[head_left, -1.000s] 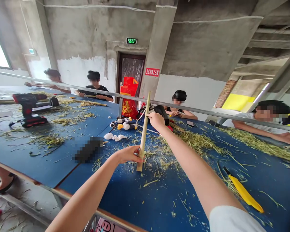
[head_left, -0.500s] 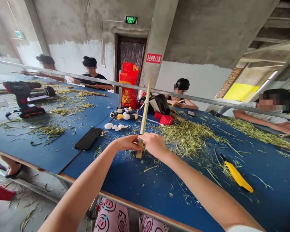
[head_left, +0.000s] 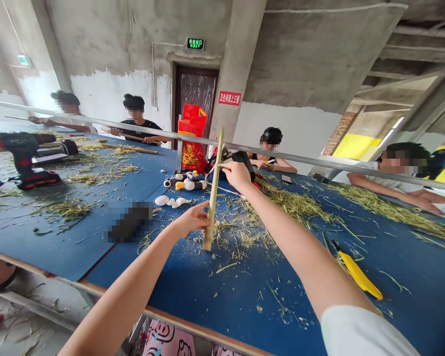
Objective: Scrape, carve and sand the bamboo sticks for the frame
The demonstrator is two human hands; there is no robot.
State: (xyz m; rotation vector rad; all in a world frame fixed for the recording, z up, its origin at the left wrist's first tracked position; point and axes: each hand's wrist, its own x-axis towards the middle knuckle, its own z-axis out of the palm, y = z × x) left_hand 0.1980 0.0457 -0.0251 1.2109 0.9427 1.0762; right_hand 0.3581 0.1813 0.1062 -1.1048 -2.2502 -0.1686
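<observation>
Pale green stick, held slantwise over the blue table, its upper end in front of a metal rail; whether its lower end touches the tabletop I cannot tell from here. The person's left hand is closed about the lower part of the stick, thumb on the near side and fingertips wrapping it. The right hand is at the upper part, fingers curled in beside the stick; whether they pinch the stick or something small I cannot make out.

Around the hands: fine scraps lie under the stick, and a heap of green shavings spreads to the right. Beyond the left hand are penguin-like toys and a white egg-shaped piece; nearer, a dark object, blurred. A yellow tool with a dark tip lies beside the right forearm.

Farther out: a drill at the far left of the table, and a red bag by the rail. Four co-workers sit across the table, one in a black shirt with a stick in hand. Behind them stand a plastic-covered door and a lit exit sign.
</observation>
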